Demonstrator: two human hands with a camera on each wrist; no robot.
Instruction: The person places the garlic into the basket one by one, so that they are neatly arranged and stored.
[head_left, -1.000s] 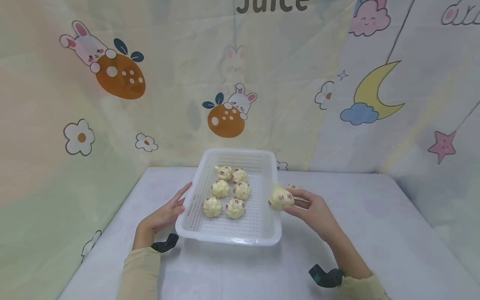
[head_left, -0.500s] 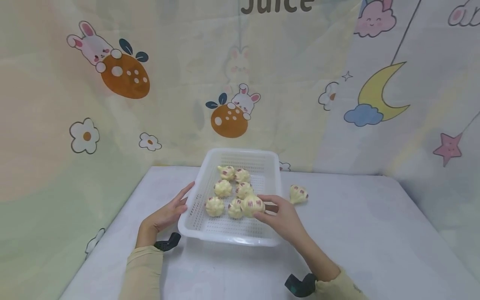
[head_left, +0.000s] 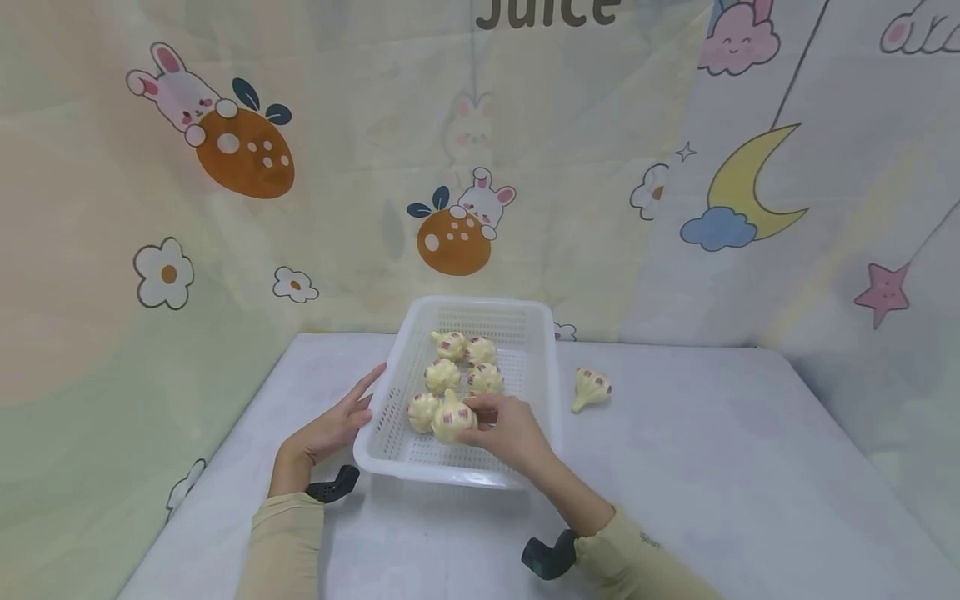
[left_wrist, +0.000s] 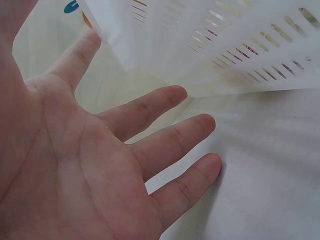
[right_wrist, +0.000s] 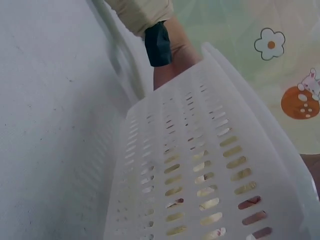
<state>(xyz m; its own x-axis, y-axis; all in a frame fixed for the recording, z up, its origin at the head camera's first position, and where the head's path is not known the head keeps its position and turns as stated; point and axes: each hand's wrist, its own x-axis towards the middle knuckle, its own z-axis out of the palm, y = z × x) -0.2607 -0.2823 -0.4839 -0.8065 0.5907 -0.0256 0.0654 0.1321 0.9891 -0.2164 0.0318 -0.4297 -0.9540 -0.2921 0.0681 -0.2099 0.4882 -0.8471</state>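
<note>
A white slotted plastic basket (head_left: 408, 471) stands on the table, with several cream, purple-streaked garlic bulbs (head_left: 442, 377) inside. My right hand (head_left: 510, 429) pinches another garlic bulb (head_left: 454, 418) by its side, stem up, over the near part of the basket. That hand and bulb cover part of what lies beneath. At the basket's left side is my left hand (head_left: 330, 432); in the left wrist view its fingers (left_wrist: 172, 145) are spread and nearly straight, with the basket wall (left_wrist: 165, 55) beside them. The right wrist view is mostly the slotted basket wall (right_wrist: 185, 150).
One more garlic bulb (head_left: 592, 388) lies on the white table (head_left: 697, 467), right of the basket. A cloth backdrop (head_left: 360, 167) printed with rabbits and flowers rises behind the table. Black wrist devices (head_left: 550, 557) sit on both forearms.
My right hand has carried its garlic bulb leftward from the basket's right rim to above the near-left bulbs. The bulb on the table has come into fuller view. My left hand keeps its place.
</note>
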